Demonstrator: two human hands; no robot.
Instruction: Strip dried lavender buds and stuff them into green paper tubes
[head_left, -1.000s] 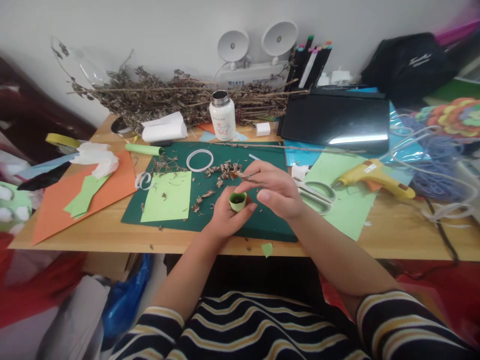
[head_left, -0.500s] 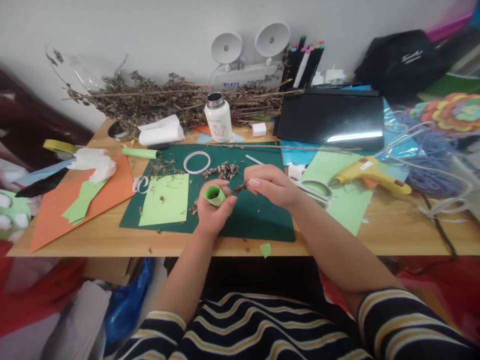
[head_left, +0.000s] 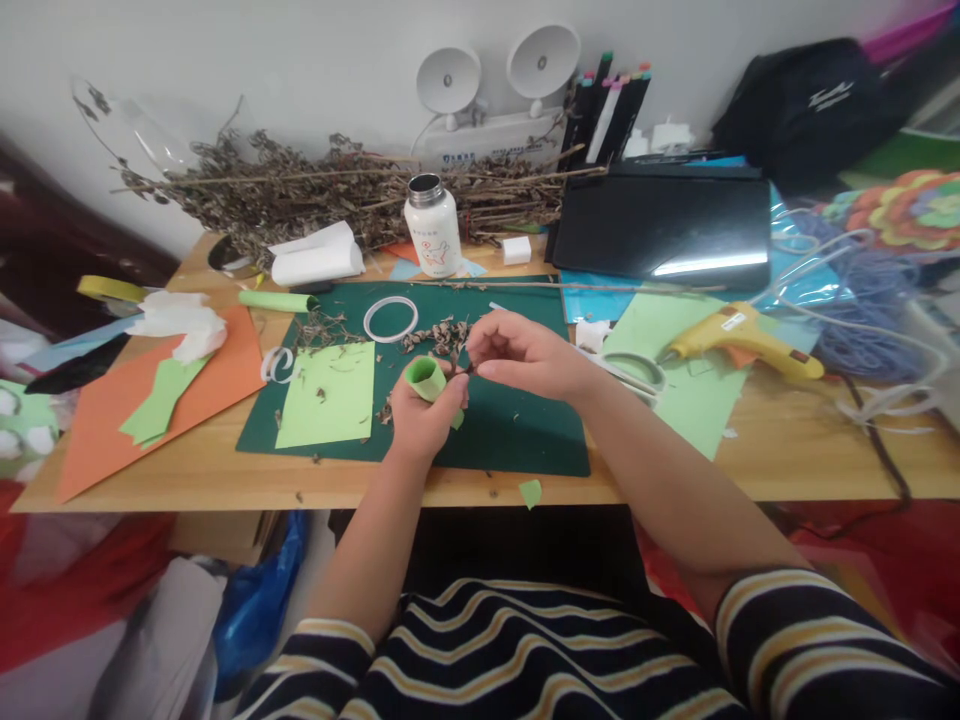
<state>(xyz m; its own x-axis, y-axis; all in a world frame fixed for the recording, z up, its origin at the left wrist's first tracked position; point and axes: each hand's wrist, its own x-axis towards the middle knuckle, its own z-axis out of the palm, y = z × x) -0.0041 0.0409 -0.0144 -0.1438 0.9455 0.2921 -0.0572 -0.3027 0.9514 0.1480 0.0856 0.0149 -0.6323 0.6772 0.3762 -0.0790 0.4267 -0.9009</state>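
My left hand (head_left: 420, 425) is wrapped round a rolled tube of light green paper (head_left: 426, 376), its hollow end facing up. Close beside it, my right hand (head_left: 521, 352) has its fingertips together at a small clump of dried leaves (head_left: 459, 367), which touches or nearly touches the left fingers. How far that clump is held by each hand is partly hidden. Behind the hands, a pile of crumbled dried leaves (head_left: 439, 336) lies on the dark green cutting mat (head_left: 517, 440), beside a white tape ring (head_left: 391, 319).
A yellow-green paper sheet (head_left: 330, 400) with leaf bits lies left on the mat. White-handled scissors (head_left: 637, 375) and a yellow glue gun (head_left: 750, 343) rest on the right. A white bottle (head_left: 433, 235), dried branches (head_left: 300, 200) and a black tablet-like slab (head_left: 664, 228) stand or lie behind.
My right hand has moved left with the dried leaves, up to the left hand. The left hand keeps hold of the green paper tube. The view has shifted slightly.
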